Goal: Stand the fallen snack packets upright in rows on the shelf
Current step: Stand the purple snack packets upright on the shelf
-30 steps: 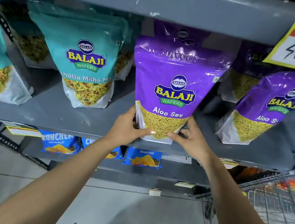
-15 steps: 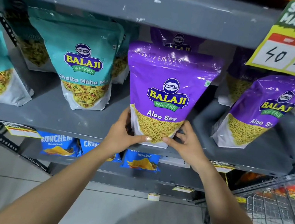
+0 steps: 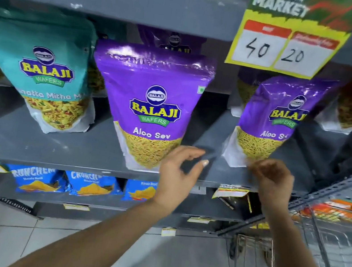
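Left of the fingers [image 3: 192, 154] stands a glossy purple plastic snack packet [image 3: 153, 96] with yellow lettering, a teal plastic packet [image 3: 42, 58] further left.

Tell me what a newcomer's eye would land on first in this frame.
Probably the glossy purple Aloo Sev packet standing upright at the middle of the grey metal shelf, with the yellow-and-green price sign reading 40 and 20 hanging upper right. Below, the left hand and right hand hover, blurred, near a second purple Aloo Sev packet.
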